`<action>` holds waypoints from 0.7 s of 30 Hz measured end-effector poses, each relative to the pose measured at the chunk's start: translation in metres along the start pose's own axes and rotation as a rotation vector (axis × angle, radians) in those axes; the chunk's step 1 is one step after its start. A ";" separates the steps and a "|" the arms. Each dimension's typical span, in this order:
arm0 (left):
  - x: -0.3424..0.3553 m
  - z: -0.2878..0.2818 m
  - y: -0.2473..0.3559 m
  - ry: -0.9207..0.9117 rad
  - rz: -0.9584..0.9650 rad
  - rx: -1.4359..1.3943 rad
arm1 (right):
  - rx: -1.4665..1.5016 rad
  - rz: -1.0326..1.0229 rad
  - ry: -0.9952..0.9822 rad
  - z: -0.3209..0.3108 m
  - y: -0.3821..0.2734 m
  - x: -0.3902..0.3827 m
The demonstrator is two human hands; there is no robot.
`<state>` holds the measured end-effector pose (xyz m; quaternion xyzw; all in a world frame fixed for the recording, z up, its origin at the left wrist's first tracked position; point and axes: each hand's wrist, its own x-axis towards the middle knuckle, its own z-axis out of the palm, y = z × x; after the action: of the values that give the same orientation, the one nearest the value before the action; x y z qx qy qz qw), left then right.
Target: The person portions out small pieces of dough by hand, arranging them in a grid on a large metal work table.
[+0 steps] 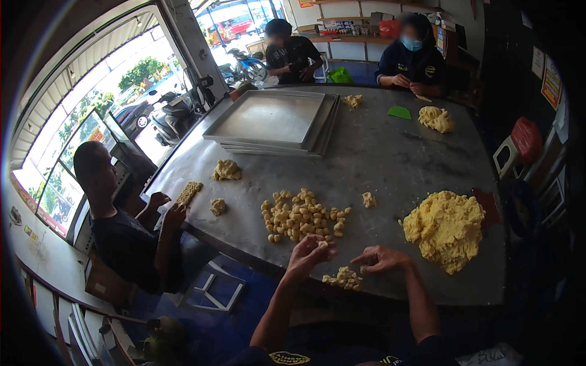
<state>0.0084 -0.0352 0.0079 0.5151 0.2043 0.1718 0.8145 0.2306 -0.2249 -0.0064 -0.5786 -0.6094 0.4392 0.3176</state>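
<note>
My left hand (308, 256) has its fingers closed on a small pale dough piece (323, 244), just in front of a pile of many small dough balls (297, 213). My right hand (381, 259) is to its right, fingers loosely bent and apart over the metal table (366, 165). Below and between my hands lies a cluster of small dough bits (342, 279) near the table's edge. A large crumbly yellow dough mound (442, 229) sits to the right, with a small lump (369, 200) left of it.
Stacked metal trays (265, 116) lie at the back, near a green scraper (399, 112) and dough lumps (435, 120). A person at left (122, 226) handles a dough strip (189, 194); two people (292, 61) (408, 67) work across the table. Scooters stand outside.
</note>
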 end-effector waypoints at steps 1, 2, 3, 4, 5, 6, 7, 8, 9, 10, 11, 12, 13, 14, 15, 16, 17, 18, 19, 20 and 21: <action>0.001 -0.003 0.005 -0.020 -0.106 0.036 | 0.057 0.021 0.051 -0.001 0.000 -0.002; 0.003 0.002 0.005 0.032 0.006 0.157 | 0.113 0.043 0.102 0.001 -0.001 -0.004; 0.003 0.012 0.009 0.085 0.115 0.275 | 0.172 0.068 0.154 0.003 -0.002 -0.006; 0.003 0.017 0.013 0.142 0.228 0.398 | 0.204 0.032 0.197 0.003 -0.004 -0.005; 0.004 0.016 0.012 0.100 0.235 0.576 | 0.236 -0.004 0.239 0.004 -0.007 -0.003; 0.007 0.013 0.009 0.057 0.241 0.753 | 0.268 -0.040 0.281 0.003 -0.008 -0.003; 0.007 0.009 0.007 0.019 0.246 0.937 | 0.337 -0.003 0.284 0.003 -0.011 -0.002; 0.005 0.008 0.004 -0.075 0.231 1.018 | 0.407 0.034 0.286 0.002 -0.014 -0.001; 0.001 0.008 -0.004 -0.169 0.215 1.098 | 0.476 0.072 0.287 0.002 -0.016 0.000; -0.002 0.009 -0.011 -0.270 0.199 1.174 | 0.461 0.038 0.329 0.002 -0.014 0.000; -0.007 0.010 -0.019 -0.281 0.272 1.217 | 0.447 0.001 0.371 0.004 -0.010 0.000; -0.013 0.011 -0.027 -0.291 0.345 1.260 | 0.432 -0.036 0.413 0.005 -0.007 0.000; -0.016 0.015 -0.026 -0.303 0.418 1.302 | 0.455 -0.029 0.408 0.004 -0.004 -0.001; -0.020 0.022 -0.022 -0.288 0.319 1.279 | 0.478 -0.021 0.402 0.003 -0.001 -0.001; -0.018 0.022 -0.021 -0.306 0.297 1.234 | 0.501 -0.014 0.397 0.002 0.000 -0.001; -0.017 0.022 -0.021 -0.319 0.276 1.188 | 0.494 0.012 0.412 0.002 -0.001 -0.001; -0.016 0.022 -0.021 -0.332 0.255 1.142 | 0.488 0.038 0.427 0.003 -0.003 -0.001; -0.014 0.022 -0.019 -0.331 0.272 1.179 | 0.481 0.064 0.443 0.002 -0.004 -0.001; -0.013 0.024 -0.021 -0.338 0.281 1.208 | 0.488 0.044 0.473 0.003 -0.004 -0.001; -0.012 0.026 -0.022 -0.345 0.290 1.238 | 0.495 0.023 0.503 0.003 -0.005 0.001; -0.011 0.028 -0.023 -0.306 0.297 1.158 | 0.502 0.003 0.534 0.003 -0.005 0.002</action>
<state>0.0145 -0.0717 0.0000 0.9155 0.0714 0.0685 0.3899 0.2252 -0.2233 -0.0034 -0.5779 -0.3772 0.4089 0.5971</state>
